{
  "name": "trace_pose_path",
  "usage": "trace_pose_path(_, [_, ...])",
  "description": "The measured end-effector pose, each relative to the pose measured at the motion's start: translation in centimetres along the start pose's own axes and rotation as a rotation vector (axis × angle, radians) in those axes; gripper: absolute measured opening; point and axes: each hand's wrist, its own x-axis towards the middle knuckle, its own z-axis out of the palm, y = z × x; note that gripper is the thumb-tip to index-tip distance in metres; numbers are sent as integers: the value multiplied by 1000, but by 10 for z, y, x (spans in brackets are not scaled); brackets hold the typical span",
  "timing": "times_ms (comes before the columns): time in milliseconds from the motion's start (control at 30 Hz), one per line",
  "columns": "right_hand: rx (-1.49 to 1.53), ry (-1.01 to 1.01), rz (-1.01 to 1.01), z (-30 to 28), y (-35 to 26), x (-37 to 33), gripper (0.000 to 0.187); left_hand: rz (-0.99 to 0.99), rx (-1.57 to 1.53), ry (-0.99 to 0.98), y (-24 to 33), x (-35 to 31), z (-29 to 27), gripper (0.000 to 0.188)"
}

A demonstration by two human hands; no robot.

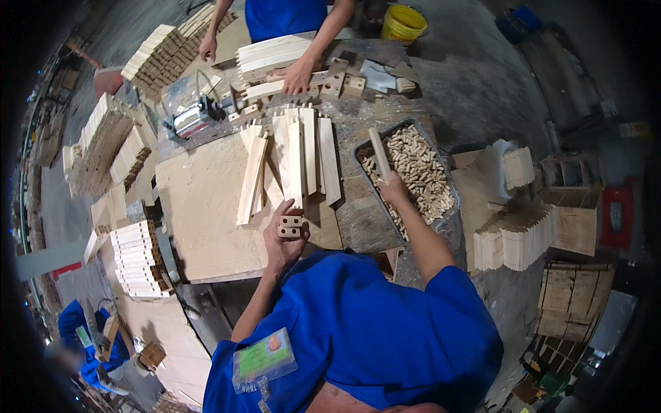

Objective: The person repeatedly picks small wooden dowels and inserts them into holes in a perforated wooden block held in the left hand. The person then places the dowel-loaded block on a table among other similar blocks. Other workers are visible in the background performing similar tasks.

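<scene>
Two drilled wooden pieces were in the person's left hand, above the near edge of the table. Their ends, with round holes, faced the person, one end above the other. The fingers of this hand were bent closely about them; how far the pieces reached away, I could not tell. The right hand was closed around the near end of a wooden stick, which leaned over the left part of a grey bin. This bin, on the right of the table, was filled with short wooden dowels.

Just beyond the left hand, pale wooden strips lay in a loose pile, partly on a flat brown board. Farther to the left was a metal cylinder. At the far side, a co-worker in blue rested one hand on wooden parts, near a yellow bucket. Stacked strips stood at the left and at the right. At the near left, another person held a wooden piece.
</scene>
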Motion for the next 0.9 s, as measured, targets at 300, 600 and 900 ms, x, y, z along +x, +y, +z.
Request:
trace_pose_path(300, [647,9,-104,-30,-27,-71,26,160,229,-76,1,2,1,60])
trace_pose_path(600, [258,-394,-976,-101,-154,-181,23,55,169,-111,7,-2,4,55])
trace_pose_path(900, [-95,-456,-1126,-85,-205,-191,16,211,311,-102,9,-13,3,33])
